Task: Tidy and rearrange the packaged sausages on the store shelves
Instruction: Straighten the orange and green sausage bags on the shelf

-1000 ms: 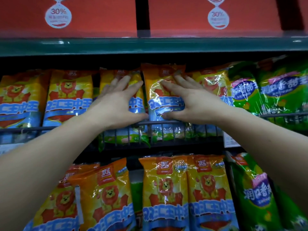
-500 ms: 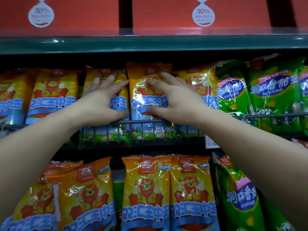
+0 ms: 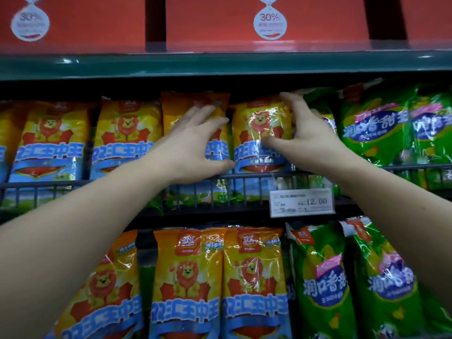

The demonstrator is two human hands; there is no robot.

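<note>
— So, what is being handled?
— An orange sausage pack (image 3: 261, 133), standing on the middle shelf straight above the price tag (image 3: 302, 202). The right hand (image 3: 310, 140) grips it, with the thumb on its front and the fingers (image 3: 289, 104) curled round its right edge.
— And the other one?
— The left hand (image 3: 193, 148) lies spread wide on the neighbouring orange pack (image 3: 215, 104), up and left of the tag, holding nothing.
— The shelving?
— A dark wire rail (image 3: 244, 176) runs just above the tag, fencing in the upright packs. Green packs (image 3: 374, 133) stand up and right of the tag. The lower orange packs (image 3: 254, 277) stand below it. High above the tag, red boxes (image 3: 318, 20) sit on a green shelf edge (image 3: 220, 62).
</note>
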